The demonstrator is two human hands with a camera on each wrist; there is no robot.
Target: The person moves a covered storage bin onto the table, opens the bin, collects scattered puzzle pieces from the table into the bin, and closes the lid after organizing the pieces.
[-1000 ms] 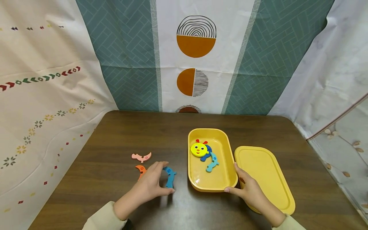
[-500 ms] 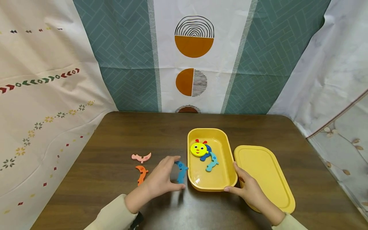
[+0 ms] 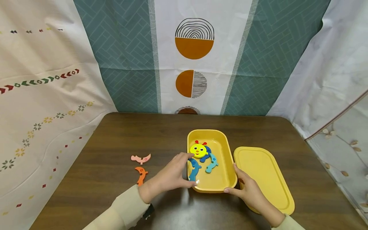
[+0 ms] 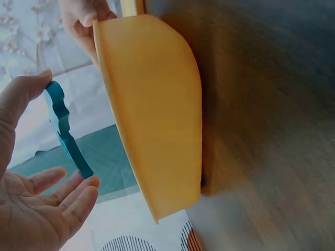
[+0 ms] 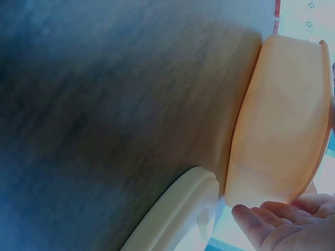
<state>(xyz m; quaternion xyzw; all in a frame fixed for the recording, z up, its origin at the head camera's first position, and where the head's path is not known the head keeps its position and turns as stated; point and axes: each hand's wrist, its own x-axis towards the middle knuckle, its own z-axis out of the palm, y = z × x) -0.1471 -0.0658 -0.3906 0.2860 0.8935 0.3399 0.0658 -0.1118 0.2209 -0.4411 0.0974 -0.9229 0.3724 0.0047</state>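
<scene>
My left hand [image 3: 171, 175] pinches a blue curved puzzle piece [image 3: 194, 170] by its two ends, thumb at the near end and fingers at the far one. In the left wrist view that blue piece [image 4: 65, 128] hangs above the rim of the yellow box [image 4: 152, 115], apart from it. At the box's near right corner my right hand [image 3: 249, 188] grips the wall, thumb on the near side and fingers along the right side. Inside the yellow box [image 3: 218, 182] lie a smiling yellow face piece [image 3: 198, 150], a dark blue piece [image 3: 207, 154] and a light blue piece [image 3: 212, 163].
On the brown table [image 3: 161, 134] to the left lie a pink piece [image 3: 141, 158] and an orange piece [image 3: 141, 175]. The yellow lid [image 3: 267, 179] lies flat to the right of the box, partly under my right hand. Patterned cloth [image 3: 129, 57] hangs around the table.
My left hand has moved right with the blue piece, from the table beside the orange piece to above the box's left rim. The right hand stays at the box corner.
</scene>
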